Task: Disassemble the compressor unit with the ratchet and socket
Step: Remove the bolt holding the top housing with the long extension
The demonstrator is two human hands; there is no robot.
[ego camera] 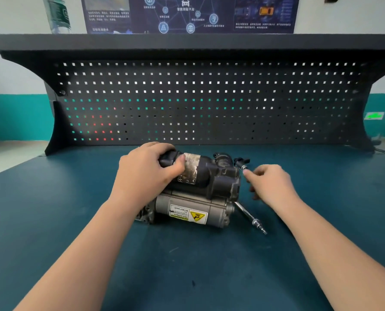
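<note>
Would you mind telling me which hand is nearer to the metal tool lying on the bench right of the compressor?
Right. The right hand hovers just above the tool; the left hand grips the compressor.

The compressor unit (196, 189) lies on its side in front of me, a black cylinder with a worn, peeling label on top, a grey motor housing below carrying a yellow hot-surface warning sticker, and a dark cast block at its right end. The ratchet (250, 215) lies flat, just right of the unit, its chrome shaft running out from under the block toward me, and I cannot tell where the socket is.
</note>
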